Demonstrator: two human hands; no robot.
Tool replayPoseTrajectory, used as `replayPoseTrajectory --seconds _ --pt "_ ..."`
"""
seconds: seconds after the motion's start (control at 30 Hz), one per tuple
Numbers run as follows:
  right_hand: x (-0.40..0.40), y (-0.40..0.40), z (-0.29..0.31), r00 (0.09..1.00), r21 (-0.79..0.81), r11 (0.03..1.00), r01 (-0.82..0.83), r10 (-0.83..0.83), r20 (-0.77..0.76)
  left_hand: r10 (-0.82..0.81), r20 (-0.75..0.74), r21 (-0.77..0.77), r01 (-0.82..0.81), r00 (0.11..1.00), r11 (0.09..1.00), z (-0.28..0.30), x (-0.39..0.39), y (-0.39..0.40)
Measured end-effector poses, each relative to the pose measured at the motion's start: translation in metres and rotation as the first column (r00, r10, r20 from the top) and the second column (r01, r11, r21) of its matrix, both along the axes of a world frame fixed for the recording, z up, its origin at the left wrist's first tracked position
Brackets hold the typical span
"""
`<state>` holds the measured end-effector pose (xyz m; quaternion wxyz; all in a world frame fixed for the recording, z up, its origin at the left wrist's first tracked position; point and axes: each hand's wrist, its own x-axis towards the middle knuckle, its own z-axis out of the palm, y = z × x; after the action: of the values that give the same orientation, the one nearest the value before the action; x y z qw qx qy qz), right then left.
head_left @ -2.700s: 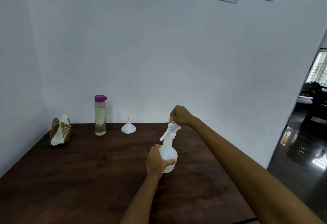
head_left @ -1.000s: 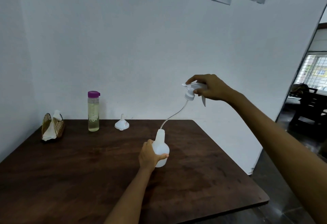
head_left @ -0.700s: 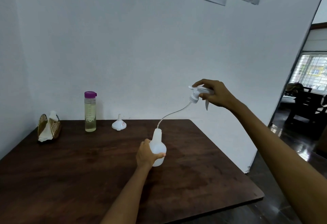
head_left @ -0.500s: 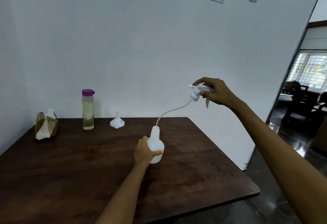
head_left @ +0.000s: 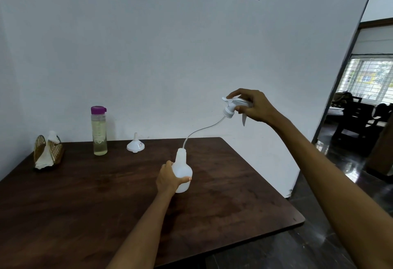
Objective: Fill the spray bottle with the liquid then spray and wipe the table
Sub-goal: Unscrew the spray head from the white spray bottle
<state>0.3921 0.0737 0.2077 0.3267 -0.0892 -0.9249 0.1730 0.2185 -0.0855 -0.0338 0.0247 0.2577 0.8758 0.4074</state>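
A white spray bottle (head_left: 183, 168) stands upright on the dark wooden table (head_left: 85, 200), gripped round its body by my left hand (head_left: 169, 178). My right hand (head_left: 253, 106) holds the white trigger head (head_left: 232, 109) in the air up and to the right of the bottle. The head's thin dip tube (head_left: 202, 129) curves down, its end still at the bottle's open neck. A clear bottle with a purple cap (head_left: 98, 130), holding pale yellow liquid, stands at the back left. A small white funnel (head_left: 135, 146) sits upside down beside it.
A woven holder with white tissue (head_left: 47, 154) sits at the table's far left, near the wall. The table's right edge (head_left: 276, 188) drops to a glossy dark floor. Behind the doorway at right stand dark chairs (head_left: 357, 119).
My right hand unscrewed the trigger head and lifted it up and to the right, drawing the dip tube out of the bottle. In the last second it has barely moved. My left hand keeps its grip.
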Motion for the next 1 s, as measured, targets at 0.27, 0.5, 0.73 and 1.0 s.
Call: replayPoseTrajectory --seconds 0.27,0.5,0.73,1.0 --pt "0.005 0.002 -0.002 0.998 -0.055 0.998 -0.022 0.018 -0.055 0.005 0.001 -0.015 -0.005 1.000 1.000 0.001 0.001 0.001" --pt "0.019 0.020 -0.001 0.953 -0.304 0.952 -0.040 -0.056 -0.299 0.012 0.003 -0.025 -0.012 1.000 1.000 0.001 0.002 0.002" --pt "0.008 0.046 -0.077 0.853 -0.620 0.773 0.139 -0.412 -0.322 0.015 0.006 -0.015 -0.015 1.000 1.000 0.000 0.001 0.002" --pt "-0.010 0.031 -0.219 0.775 -0.951 0.198 0.238 -0.629 0.063 0.019 0.001 -0.012 -0.019 1.000 1.000 -0.002 0.000 0.003"
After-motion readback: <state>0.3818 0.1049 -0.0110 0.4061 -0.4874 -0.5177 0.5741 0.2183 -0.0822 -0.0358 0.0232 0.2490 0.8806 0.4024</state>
